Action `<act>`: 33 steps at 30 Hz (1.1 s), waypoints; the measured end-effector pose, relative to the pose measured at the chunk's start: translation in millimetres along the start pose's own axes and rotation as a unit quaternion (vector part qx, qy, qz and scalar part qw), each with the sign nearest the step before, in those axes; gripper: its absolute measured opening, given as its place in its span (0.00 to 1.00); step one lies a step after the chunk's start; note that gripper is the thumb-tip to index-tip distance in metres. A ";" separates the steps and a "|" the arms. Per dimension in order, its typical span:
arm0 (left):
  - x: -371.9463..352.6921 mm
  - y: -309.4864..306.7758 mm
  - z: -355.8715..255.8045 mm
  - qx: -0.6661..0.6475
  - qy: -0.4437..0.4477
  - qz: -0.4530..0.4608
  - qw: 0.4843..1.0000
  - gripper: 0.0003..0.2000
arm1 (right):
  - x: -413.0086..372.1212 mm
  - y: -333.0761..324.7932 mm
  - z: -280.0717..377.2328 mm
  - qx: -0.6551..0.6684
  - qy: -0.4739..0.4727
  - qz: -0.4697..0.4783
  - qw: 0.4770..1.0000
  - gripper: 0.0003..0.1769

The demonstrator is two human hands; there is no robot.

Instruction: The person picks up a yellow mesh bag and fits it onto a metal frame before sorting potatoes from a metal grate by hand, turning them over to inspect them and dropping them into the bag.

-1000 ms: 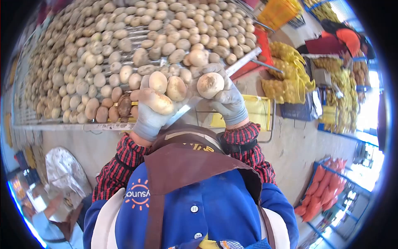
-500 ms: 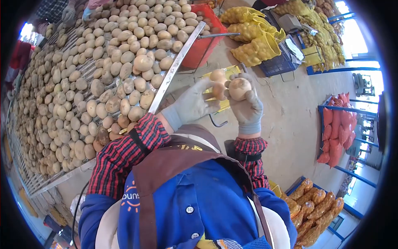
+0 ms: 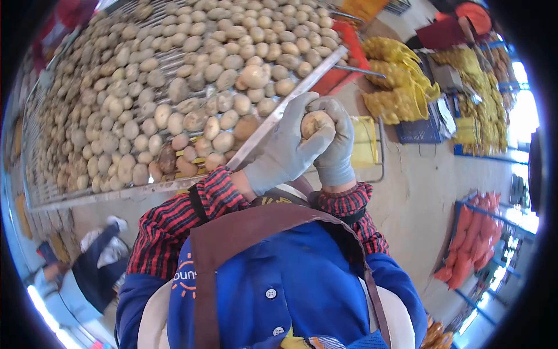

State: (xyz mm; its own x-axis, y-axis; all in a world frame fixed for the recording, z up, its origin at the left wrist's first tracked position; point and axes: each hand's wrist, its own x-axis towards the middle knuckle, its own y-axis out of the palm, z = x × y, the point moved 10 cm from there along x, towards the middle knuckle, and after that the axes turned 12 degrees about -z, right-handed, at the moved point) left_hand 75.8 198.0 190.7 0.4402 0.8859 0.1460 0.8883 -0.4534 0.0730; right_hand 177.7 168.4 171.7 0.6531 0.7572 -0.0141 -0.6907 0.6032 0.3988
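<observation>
Both my hands wear grey gloves and meet near the metal edge of the sorting table. My left hand [image 3: 290,145] is wrapped round the near side of a potato [image 3: 317,125]. Behind it, my right hand [image 3: 339,142] curls its fingers round the same potato, which shows between the two gloves. Many potatoes [image 3: 224,141] lie spread over the slatted table [image 3: 116,194], to the left of my hands.
A red bin [image 3: 353,49] stands past the table's edge. Farther right are filled yellow net sacks [image 3: 398,87], a blue crate [image 3: 419,131] and red sacks [image 3: 474,238]. A yellow crate [image 3: 364,142] is beside my right hand. Other people stand at the upper right and lower left.
My hands have come together round one potato. The other potatoes that were between my hands no longer show there. The view has turned, shifting the table and sacks.
</observation>
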 end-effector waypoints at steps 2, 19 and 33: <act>-1.8 -25.2 -9.9 -0.021 -0.017 -0.038 0.999 0.26 | 1.5 27.0 -4.9 -0.057 -0.041 0.033 0.997 0.17; -91.9 -208.6 47.8 -0.514 -0.276 -0.138 0.800 0.28 | -58.5 178.4 -167.9 -0.174 0.250 0.289 0.908 0.12; -228.3 -374.9 73.2 -0.577 -0.119 -0.491 0.641 0.15 | -1.5 345.0 -217.6 -0.485 -0.576 0.277 0.597 0.17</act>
State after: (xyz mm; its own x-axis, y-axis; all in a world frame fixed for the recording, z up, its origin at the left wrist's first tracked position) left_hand -348.1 172.9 57.8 -0.1287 0.7271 -0.6744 0.1237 0.6865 0.7165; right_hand -129.1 429.9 109.8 -0.3647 0.5709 0.7356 -0.3896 0.6239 -0.6774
